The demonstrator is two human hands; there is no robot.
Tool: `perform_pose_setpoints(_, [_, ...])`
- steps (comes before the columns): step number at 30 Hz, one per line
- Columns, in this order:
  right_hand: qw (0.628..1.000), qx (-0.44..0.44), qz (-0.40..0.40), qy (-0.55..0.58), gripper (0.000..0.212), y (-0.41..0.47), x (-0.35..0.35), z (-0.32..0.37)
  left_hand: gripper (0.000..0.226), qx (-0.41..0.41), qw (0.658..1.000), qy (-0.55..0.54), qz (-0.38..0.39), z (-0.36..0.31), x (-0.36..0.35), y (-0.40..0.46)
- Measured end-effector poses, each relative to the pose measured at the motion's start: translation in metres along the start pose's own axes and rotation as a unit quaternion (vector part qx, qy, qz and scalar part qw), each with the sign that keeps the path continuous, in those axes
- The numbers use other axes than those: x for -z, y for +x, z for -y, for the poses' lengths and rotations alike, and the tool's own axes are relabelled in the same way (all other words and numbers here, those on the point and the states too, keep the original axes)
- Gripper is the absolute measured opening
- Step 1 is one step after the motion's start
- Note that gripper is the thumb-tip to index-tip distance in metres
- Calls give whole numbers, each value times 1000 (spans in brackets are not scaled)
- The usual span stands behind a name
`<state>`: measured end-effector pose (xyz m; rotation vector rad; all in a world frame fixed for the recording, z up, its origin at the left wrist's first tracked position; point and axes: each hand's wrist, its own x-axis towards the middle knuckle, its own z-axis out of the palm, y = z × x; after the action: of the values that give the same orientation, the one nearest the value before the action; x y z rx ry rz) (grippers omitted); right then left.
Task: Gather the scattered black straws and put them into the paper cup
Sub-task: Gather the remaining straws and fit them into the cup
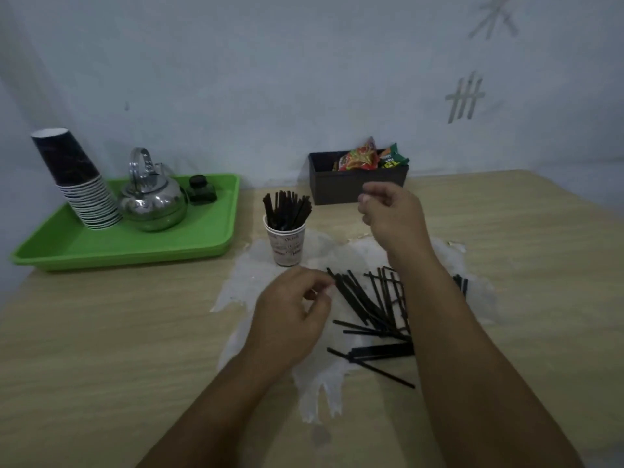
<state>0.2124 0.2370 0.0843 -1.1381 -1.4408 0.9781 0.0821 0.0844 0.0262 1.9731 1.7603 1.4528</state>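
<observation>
Left hand [290, 312] low at the loose straws, right hand [391, 214] raised beyond them; the gathering is partway done.

The left hand's fingers curl at the near tip of the scattered black straws [368, 309], seemingly pinching one, though contact is hard to confirm; the right hand hovers just right of the paper cup [286, 246], fingers loosely curled, nothing visible in them; the cup stands upright on the tabletop [118, 332], already bristling with straws; the next move, I judge, calls for lifting a small bundle and aiming it past those standing; to the left a green tray [84, 251] carries stacked cups [81, 184] and a kettle [153, 197]; a dark snack box [337, 187] sits behind; none blocks the way.
</observation>
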Motion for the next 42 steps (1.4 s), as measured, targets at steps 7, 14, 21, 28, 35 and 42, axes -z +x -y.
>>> perform_pose_setpoints(7, [950,-71,-58,-297,32,-21,71,-36,16,-31,989,40,142,-15,-24,-10])
perform_pose_setpoints(14, [868,-162,-55,-466,53,-57,118,-67,16,-39,983,80,159,-21,-48,-1])
perform_pose_setpoints(21, [848,-145,-24,-510,56,-75,105,-71,19,-47,975,129,174,-21,-68,0])
perform_pose_setpoints(28, [852,-100,-6,-514,15,-73,90,-68,60,-81,965,150,201,-18,-68,-3])
perform_pose_setpoints(35, [850,-87,16,-520,12,-71,79,-66,64,-88,952,185,229,-12,-64,-4])
perform_pose_setpoints(42, [864,-42,65,-498,15,-80,54,-58,58,-76,948,218,219,2,-42,-6])
